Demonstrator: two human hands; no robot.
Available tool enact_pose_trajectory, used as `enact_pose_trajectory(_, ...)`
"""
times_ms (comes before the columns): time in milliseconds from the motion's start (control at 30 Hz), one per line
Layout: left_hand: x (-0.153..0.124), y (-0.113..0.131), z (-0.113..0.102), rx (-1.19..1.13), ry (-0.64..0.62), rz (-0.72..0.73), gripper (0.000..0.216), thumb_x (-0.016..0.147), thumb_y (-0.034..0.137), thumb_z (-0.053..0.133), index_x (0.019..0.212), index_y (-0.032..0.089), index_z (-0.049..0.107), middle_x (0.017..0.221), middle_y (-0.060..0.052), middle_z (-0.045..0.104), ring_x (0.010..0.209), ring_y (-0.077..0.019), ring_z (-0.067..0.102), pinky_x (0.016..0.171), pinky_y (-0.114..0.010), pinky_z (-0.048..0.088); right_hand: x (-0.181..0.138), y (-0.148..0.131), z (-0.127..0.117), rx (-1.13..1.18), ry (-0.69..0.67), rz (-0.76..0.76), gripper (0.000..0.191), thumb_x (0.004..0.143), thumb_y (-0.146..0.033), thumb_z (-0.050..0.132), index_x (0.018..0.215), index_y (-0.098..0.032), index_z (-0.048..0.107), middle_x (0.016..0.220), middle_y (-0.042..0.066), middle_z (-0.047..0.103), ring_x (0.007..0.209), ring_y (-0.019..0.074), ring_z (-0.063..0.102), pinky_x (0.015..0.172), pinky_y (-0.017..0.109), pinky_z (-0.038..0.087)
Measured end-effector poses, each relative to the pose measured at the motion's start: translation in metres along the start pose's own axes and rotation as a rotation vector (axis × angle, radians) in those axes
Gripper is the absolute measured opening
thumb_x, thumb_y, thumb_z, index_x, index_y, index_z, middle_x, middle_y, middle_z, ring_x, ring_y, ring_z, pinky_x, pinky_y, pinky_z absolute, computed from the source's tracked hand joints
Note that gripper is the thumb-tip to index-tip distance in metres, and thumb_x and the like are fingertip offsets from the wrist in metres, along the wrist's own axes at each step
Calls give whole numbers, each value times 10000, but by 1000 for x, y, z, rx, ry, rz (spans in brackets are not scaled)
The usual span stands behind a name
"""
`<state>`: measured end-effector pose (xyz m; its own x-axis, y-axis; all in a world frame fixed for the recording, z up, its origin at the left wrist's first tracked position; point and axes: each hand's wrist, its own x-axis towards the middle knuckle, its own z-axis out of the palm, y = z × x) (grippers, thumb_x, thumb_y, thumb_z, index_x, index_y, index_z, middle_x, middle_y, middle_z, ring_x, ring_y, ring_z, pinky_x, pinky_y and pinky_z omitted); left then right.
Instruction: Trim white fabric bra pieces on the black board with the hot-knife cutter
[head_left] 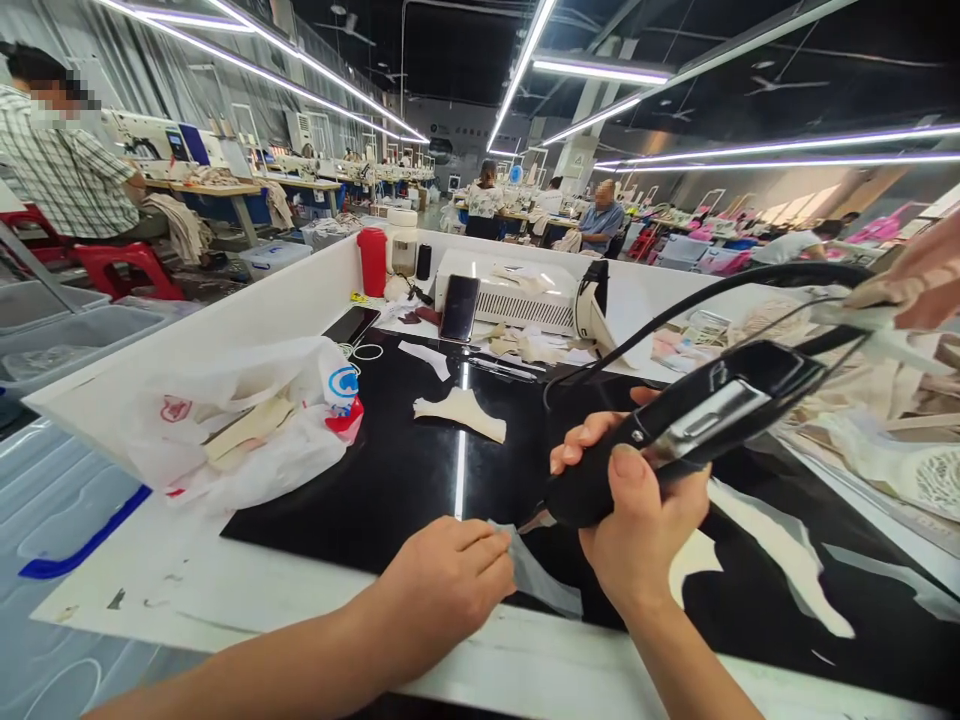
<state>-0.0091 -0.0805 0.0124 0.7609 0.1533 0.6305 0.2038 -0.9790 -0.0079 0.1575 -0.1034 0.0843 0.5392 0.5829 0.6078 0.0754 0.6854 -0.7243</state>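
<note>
My right hand is wrapped around a corded black handheld power tool with a silver panel on its side. Its narrow metal tip points down and left, close to a translucent film piece. My left hand is closed at the film's left end, its fingertips pressed on that edge against the black work surface. Whether the tip touches the film I cannot tell. Beyond my hands lies a cream cut piece. To the right are a long cream piece on film and another cream piece, partly hidden by my right wrist.
A white plastic bag with cut pieces lies left. Behind stand a phone, a white vented machine and a red cup. The tool's black cable arches right, near another person's hand. Fabric is heaped at right.
</note>
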Motion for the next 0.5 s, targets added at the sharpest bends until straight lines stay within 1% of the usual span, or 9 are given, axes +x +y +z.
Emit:
enact_pose_trajectory(100, 2, 0, -4, 11, -6, 10, 221, 1029, 150, 490, 866, 143, 638, 1057, -45, 759, 959, -177, 708, 709, -293, 585, -1, 5, 0, 4, 6, 4, 401, 873, -324, 749, 1227, -287, 563, 834, -38, 632, 627, 132, 592, 572, 311, 537)
enact_pose_trajectory(233, 5, 1, -7, 13, -9, 9, 258, 1043, 156, 452, 862, 144, 636, 1046, -42, 756, 951, -170, 708, 696, -291, 589, -3, 9, 0, -10, 2, 9, 418, 881, -328, 740, 1250, -290, 548, 845, -36, 630, 626, 131, 589, 576, 314, 535)
enact_pose_trajectory(367, 4, 1, -8, 22, -28, 12, 279, 1045, 131, 422, 870, 145, 639, 1053, -49, 756, 964, -166, 706, 719, -286, 593, -3, 9, 1, -19, 14, 22, 395, 877, -336, 744, 1215, -291, 546, 844, -39, 627, 624, 130, 593, 584, 311, 531)
enact_pose_trajectory(500, 4, 1, -8, 22, -30, 15, 283, 1049, 142, 423, 872, 145, 644, 1058, -54, 755, 962, -170, 706, 731, -284, 593, -3, 8, 2, -29, 33, 28, 387, 863, -346, 751, 1184, -296, 542, 831, -45, 625, 611, 129, 595, 577, 311, 531)
